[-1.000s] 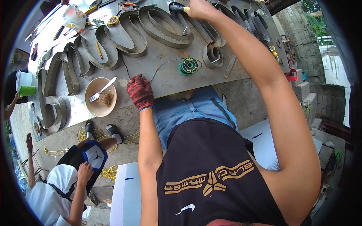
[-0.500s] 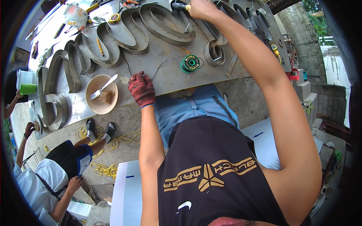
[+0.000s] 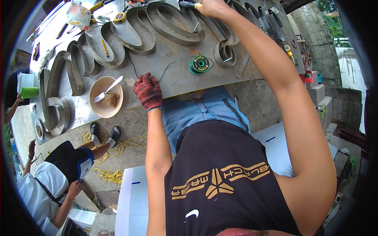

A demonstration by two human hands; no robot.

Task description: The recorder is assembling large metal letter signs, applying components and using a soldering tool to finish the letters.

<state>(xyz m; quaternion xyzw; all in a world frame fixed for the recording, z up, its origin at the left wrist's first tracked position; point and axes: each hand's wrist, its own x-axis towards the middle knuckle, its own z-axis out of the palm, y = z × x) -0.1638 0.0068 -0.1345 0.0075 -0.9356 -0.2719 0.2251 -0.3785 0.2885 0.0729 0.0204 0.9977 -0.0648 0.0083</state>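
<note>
Grey metal worktable, outdoors, concrete floor; gloved left hand flat on it; right hand gripping tool.

On the metal table, the gloved left hand rests at the near edge, with a bowl holding a fork to its left and a wire spool to its right. Bent metal letter forms lie behind them. The right hand is at the far side. A seated person is lower left.

free: bare sheet beside wire spool | blocked: bowl, metal letters
</note>
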